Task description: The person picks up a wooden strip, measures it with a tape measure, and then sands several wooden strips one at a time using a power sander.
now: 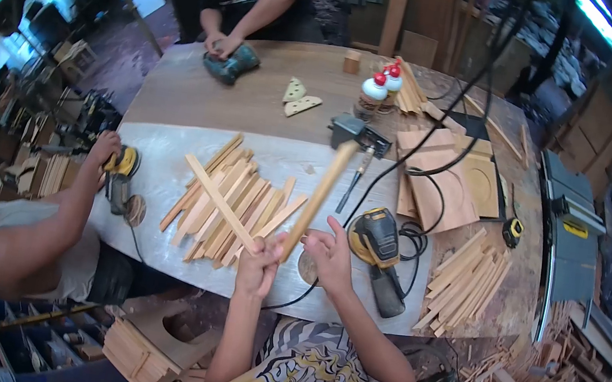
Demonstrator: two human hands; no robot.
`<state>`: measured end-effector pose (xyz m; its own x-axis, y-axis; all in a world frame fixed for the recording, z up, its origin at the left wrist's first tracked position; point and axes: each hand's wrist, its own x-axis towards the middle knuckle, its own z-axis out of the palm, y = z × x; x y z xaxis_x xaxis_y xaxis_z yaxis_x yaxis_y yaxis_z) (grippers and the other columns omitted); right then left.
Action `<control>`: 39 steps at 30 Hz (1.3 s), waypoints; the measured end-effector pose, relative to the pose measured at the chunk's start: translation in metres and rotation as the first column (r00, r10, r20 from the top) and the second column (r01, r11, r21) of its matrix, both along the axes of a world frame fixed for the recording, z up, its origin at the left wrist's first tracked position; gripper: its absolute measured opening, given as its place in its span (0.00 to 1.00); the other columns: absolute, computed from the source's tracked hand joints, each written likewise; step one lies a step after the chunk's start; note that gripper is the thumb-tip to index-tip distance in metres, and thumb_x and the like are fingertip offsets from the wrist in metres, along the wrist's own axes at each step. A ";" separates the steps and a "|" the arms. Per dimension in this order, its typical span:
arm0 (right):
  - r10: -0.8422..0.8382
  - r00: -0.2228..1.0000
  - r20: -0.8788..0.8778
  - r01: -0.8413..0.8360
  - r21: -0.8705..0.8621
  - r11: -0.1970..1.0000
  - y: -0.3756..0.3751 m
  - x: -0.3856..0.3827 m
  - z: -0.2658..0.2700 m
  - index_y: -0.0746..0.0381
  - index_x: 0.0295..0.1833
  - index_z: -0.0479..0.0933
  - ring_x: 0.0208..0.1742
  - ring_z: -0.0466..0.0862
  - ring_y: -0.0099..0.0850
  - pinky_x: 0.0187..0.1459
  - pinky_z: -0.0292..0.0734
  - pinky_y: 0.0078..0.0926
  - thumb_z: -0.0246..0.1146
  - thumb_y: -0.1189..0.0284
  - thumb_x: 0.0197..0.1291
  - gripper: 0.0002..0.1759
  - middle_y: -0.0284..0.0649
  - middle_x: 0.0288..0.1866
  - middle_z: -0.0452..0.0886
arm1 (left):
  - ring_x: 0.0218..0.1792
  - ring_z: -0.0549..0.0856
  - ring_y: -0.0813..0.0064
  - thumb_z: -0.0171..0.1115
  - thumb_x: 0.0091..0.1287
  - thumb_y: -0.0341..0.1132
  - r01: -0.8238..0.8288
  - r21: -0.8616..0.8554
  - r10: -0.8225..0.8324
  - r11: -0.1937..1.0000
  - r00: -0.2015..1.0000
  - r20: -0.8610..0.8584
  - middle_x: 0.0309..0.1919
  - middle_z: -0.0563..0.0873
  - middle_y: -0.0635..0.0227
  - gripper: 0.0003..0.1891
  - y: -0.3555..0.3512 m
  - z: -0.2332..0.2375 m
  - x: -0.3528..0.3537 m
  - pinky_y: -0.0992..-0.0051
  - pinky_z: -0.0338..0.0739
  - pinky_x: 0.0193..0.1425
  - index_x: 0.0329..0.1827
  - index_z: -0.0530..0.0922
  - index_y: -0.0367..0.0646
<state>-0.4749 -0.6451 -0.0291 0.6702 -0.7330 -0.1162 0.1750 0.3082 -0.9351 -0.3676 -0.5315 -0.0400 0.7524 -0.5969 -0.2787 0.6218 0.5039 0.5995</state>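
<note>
My left hand point(259, 263) is closed on a wooden strip point(321, 193) that slants up and away over the table. Beside the strip's lower end is my right hand point(331, 258), its fingers apart and nothing seen in it. Just beyond my left hand lies a pile of wooden strips point(228, 207), one of them crossing on top with its near end at my fingers. A yellow and black sander point(378, 237) rests to the right of my right hand, with its cable curling near it. Another stack of strips point(468, 286) lies farther right.
At the left, a co-worker's hand holds a yellow sander point(122, 164). Across the table point(178, 93), another person holds a green sander point(231, 65). Glue bottles point(374, 90), square wooden panels point(438, 183), a brush point(356, 179) and a tape measure point(512, 232) also lie there.
</note>
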 end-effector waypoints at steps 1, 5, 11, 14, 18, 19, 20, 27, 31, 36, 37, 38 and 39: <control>0.031 0.999 0.024 -0.032 0.049 0.998 0.003 0.007 0.001 0.69 0.72 0.57 0.54 0.83 0.33 0.56 0.79 0.30 0.61 0.75 0.70 0.30 0.49 0.53 0.80 | 0.48 0.87 0.68 0.64 0.60 0.13 0.059 0.056 -0.061 0.997 0.998 0.036 0.49 0.85 0.48 0.18 0.015 0.000 -0.007 0.74 0.83 0.52 0.27 0.66 0.48; 0.147 0.988 0.037 -0.151 0.201 0.968 0.008 0.014 -0.009 0.67 0.72 0.59 0.36 0.82 0.28 0.42 0.80 0.25 0.56 0.72 0.74 0.25 0.39 0.41 0.80 | 0.41 0.86 0.73 0.68 0.57 0.14 0.073 0.276 -0.142 0.958 0.961 0.239 0.47 0.85 0.49 0.19 0.045 0.004 -0.028 0.75 0.84 0.48 0.27 0.66 0.46; 0.234 0.897 0.375 -0.363 0.324 0.874 0.004 0.007 0.014 0.64 0.67 0.62 0.24 0.72 0.22 0.22 0.67 0.18 0.53 0.63 0.77 0.21 0.35 0.36 0.70 | 0.32 0.84 0.74 0.62 0.75 0.46 -0.087 0.469 -0.203 0.879 0.821 0.533 0.30 0.83 0.61 0.20 0.063 0.002 -0.036 0.77 0.78 0.37 0.28 0.67 0.45; 0.180 0.957 0.226 -0.227 0.199 0.954 0.004 0.008 0.029 0.64 0.65 0.62 0.23 0.72 0.20 0.22 0.69 0.16 0.51 0.60 0.78 0.21 0.34 0.36 0.71 | 0.29 0.83 0.72 0.39 0.80 0.59 -0.133 0.372 -0.075 0.919 0.866 0.494 0.25 0.79 0.63 0.29 0.062 0.005 -0.040 0.75 0.76 0.34 0.30 0.68 0.43; 0.195 0.969 0.153 -0.210 0.088 0.974 -0.006 0.002 0.034 0.64 0.64 0.63 0.24 0.72 0.17 0.22 0.71 0.15 0.50 0.58 0.79 0.22 0.33 0.35 0.72 | 0.28 0.82 0.70 0.30 0.82 0.57 -0.106 0.363 -0.089 0.926 0.872 0.481 0.25 0.78 0.63 0.30 0.056 0.003 -0.039 0.73 0.76 0.35 0.32 0.68 0.42; 0.195 0.965 0.174 -0.209 0.066 0.976 -0.008 0.001 0.039 0.64 0.64 0.63 0.23 0.72 0.17 0.21 0.70 0.15 0.50 0.59 0.79 0.21 0.33 0.34 0.72 | 0.28 0.81 0.70 0.32 0.82 0.56 -0.100 0.386 -0.117 0.917 0.857 0.502 0.25 0.77 0.63 0.29 0.054 0.005 -0.038 0.73 0.76 0.36 0.33 0.68 0.42; 0.193 0.962 0.192 -0.206 0.046 0.978 -0.010 -0.001 0.044 0.63 0.64 0.63 0.23 0.72 0.16 0.21 0.70 0.15 0.50 0.60 0.79 0.20 0.32 0.32 0.73 | 0.28 0.81 0.70 0.32 0.82 0.56 -0.092 0.385 -0.123 0.918 0.858 0.499 0.25 0.77 0.63 0.29 0.052 0.007 -0.037 0.73 0.76 0.36 0.33 0.68 0.42; 0.114 0.987 0.117 -0.109 -0.048 0.993 -0.013 -0.004 0.068 0.62 0.68 0.62 0.21 0.69 0.14 0.19 0.68 0.12 0.47 0.61 0.80 0.20 0.31 0.31 0.72 | 0.30 0.81 0.76 0.38 0.83 0.51 -0.060 0.382 -0.182 0.922 0.804 0.566 0.28 0.79 0.65 0.25 0.043 0.016 -0.034 0.76 0.75 0.37 0.43 0.73 0.37; 0.101 0.975 0.198 -0.084 -0.094 0.992 -0.016 -0.005 0.063 0.64 0.72 0.59 0.23 0.69 0.12 0.21 0.69 0.11 0.48 0.62 0.80 0.23 0.31 0.33 0.73 | 0.28 0.79 0.78 0.41 0.83 0.49 -0.063 0.374 -0.191 0.925 0.774 0.604 0.27 0.77 0.67 0.22 0.036 0.023 -0.034 0.77 0.75 0.36 0.48 0.72 0.35; 0.073 0.966 0.248 -0.045 -0.116 0.992 -0.017 -0.011 0.064 0.66 0.75 0.54 0.27 0.71 0.13 0.25 0.70 0.10 0.49 0.64 0.79 0.28 0.32 0.35 0.73 | 0.25 0.75 0.81 0.43 0.83 0.47 -0.018 0.379 -0.247 0.925 0.730 0.638 0.25 0.75 0.69 0.21 0.029 0.034 -0.039 0.79 0.73 0.32 0.51 0.71 0.34; 0.061 0.966 0.252 -0.027 -0.137 0.990 -0.017 -0.011 0.064 0.66 0.76 0.53 0.28 0.71 0.14 0.26 0.70 0.10 0.49 0.64 0.79 0.28 0.32 0.36 0.73 | 0.25 0.74 0.81 0.44 0.82 0.50 -0.022 0.392 -0.264 0.920 0.704 0.659 0.24 0.73 0.70 0.22 0.025 0.037 -0.043 0.80 0.73 0.30 0.51 0.71 0.35; 0.049 0.966 0.256 -0.009 -0.158 0.987 -0.017 -0.012 0.064 0.66 0.76 0.53 0.30 0.72 0.14 0.28 0.70 0.11 0.50 0.65 0.79 0.28 0.33 0.36 0.74 | 0.24 0.73 0.82 0.45 0.81 0.52 -0.028 0.404 -0.280 0.914 0.678 0.680 0.24 0.72 0.71 0.24 0.022 0.040 -0.046 0.80 0.72 0.28 0.51 0.71 0.35; 0.044 0.965 0.258 -0.004 -0.155 0.988 -0.018 -0.014 0.064 0.66 0.76 0.53 0.30 0.72 0.14 0.28 0.70 0.11 0.50 0.65 0.79 0.28 0.33 0.36 0.74 | 0.24 0.73 0.82 0.45 0.81 0.52 -0.025 0.407 -0.285 0.913 0.675 0.681 0.24 0.72 0.71 0.24 0.021 0.041 -0.048 0.80 0.72 0.28 0.51 0.71 0.35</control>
